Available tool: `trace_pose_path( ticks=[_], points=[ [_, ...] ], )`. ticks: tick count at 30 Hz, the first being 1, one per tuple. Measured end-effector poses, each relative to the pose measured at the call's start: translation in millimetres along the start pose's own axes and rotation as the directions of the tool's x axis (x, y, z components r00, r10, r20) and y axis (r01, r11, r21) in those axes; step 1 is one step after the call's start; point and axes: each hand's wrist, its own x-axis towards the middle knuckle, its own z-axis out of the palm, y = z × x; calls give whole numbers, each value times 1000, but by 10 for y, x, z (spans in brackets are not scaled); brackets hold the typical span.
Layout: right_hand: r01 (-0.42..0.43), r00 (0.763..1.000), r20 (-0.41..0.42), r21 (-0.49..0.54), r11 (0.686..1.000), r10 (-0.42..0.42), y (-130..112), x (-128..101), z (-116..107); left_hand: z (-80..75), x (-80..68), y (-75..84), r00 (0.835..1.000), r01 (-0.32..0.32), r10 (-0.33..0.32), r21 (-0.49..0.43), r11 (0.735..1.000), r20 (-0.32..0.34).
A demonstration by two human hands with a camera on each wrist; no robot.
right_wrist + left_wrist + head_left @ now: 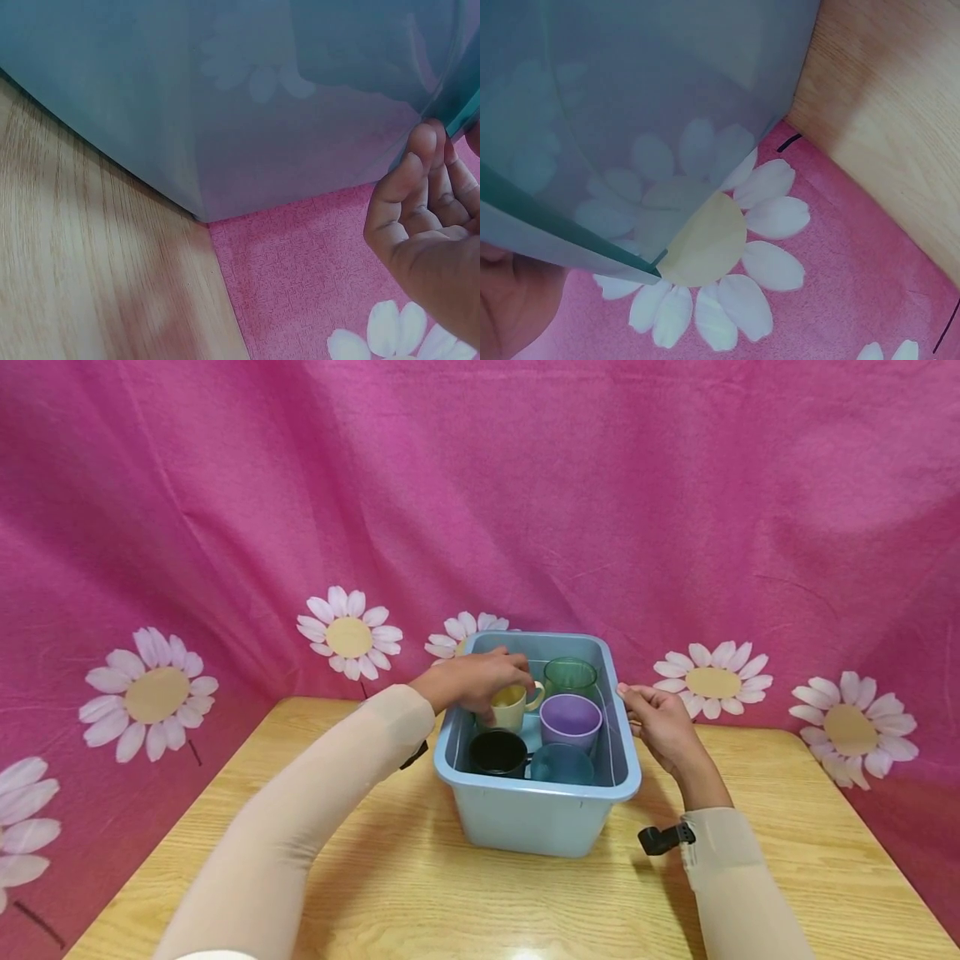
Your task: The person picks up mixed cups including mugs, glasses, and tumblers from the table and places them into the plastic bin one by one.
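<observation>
left hand [476, 681] curls its fingers round the cream mug's [512, 707] rim inside the blue tub [536, 814] (back-left corner); right hand [660, 727], fingers loosely bent, touches tub's right rim.

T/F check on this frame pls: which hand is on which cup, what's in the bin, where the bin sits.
1. The left hand grips the yellow mug inside the blue bin. True.
2. The right hand holds the purple cup. False: it touches the bin's right rim and holds no cup.
3. The bin sits on the wooden table. True.
4. The black cup stands outside the bin. False: it is inside, at the near left.
5. A green cup stands at the bin's far side. True.
</observation>
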Motion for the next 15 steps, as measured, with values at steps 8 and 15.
trace_pose_path(
  ticks=[8,15],
  points=[
    [2,1000,-4,1,1000,-2,12,-2,1,67,51,19,1000,9,-9,-2,1000,21],
    [5,1000,4,9,1000,-5,16,3,2,109,93,16,999,9,-10,14,1000,35]
  ],
)
